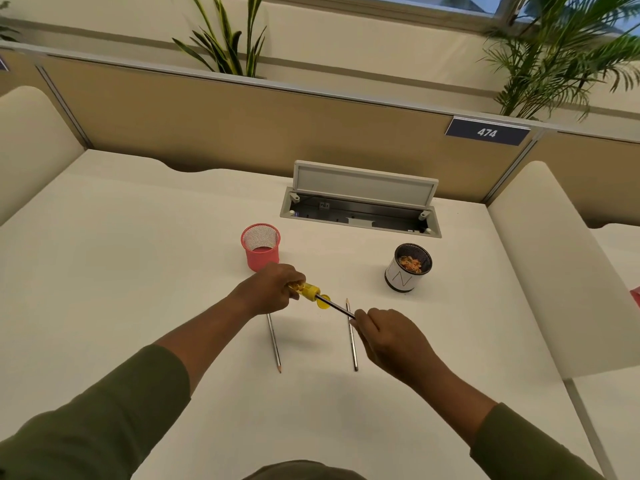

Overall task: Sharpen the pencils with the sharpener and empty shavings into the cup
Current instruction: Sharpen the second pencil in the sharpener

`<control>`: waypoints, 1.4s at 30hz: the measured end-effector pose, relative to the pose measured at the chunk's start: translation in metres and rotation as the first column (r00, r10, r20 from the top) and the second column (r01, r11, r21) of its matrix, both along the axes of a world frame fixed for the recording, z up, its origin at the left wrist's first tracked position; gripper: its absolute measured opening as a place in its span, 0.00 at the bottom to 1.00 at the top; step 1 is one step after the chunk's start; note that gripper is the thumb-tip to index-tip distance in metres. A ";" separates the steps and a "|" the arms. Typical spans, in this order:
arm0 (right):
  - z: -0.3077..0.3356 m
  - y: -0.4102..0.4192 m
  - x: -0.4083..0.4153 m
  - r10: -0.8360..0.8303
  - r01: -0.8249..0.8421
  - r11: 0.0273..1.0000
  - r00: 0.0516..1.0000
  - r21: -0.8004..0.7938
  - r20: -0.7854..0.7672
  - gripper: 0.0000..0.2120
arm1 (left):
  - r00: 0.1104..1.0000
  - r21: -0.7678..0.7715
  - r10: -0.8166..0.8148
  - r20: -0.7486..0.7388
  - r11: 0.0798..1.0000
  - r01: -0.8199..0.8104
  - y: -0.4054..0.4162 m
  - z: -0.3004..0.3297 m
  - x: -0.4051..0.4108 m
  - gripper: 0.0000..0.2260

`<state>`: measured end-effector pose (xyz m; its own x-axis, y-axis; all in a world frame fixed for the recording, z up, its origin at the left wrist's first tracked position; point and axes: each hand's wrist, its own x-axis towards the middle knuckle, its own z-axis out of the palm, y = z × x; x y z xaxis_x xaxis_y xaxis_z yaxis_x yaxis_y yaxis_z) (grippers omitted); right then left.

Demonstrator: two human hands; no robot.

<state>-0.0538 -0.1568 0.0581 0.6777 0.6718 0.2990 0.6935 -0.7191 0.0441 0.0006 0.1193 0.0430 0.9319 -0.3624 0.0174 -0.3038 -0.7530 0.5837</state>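
Gripping the yellow plastic sharpener [306,290] left-handed [273,289], our right fingers [367,322] pinch a dark pencil [337,308] before the shavings-filled white cup [403,277], beside a pink mesh holder [260,247].

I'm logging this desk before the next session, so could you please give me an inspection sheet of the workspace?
Surface: white desk, no spilled shavings visible.
Job's things: yellow sharpener with a pencil inserted; two more pencils lying on the desk, one left, one right; white cup holding shavings.
Clutter: empty pink mesh holder.
Hands: left hand grips the sharpener; right hand pinches the pencil.
Cables: nothing seen; cable hatch stands open.
Surroundings: tan partition with sign 474, plants behind, white side panels.
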 end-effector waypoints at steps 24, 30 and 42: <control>0.000 -0.001 0.003 -0.051 0.051 0.999 0.999 -0.017 -0.016 0.10 | 1.000 -0.013 -0.025 0.004 1.000 0.025 -0.001 0.002 0.003 0.11; 0.009 0.029 -0.006 -0.245 0.484 0.811 0.791 0.329 -0.560 0.18 | 0.996 -0.063 0.022 0.092 0.998 -0.016 -0.001 -0.001 0.000 0.13; 0.034 0.032 -0.003 0.016 0.840 0.530 0.121 0.111 -0.992 0.17 | 0.987 -0.071 0.022 0.157 0.997 -0.011 0.001 -0.005 -0.002 0.12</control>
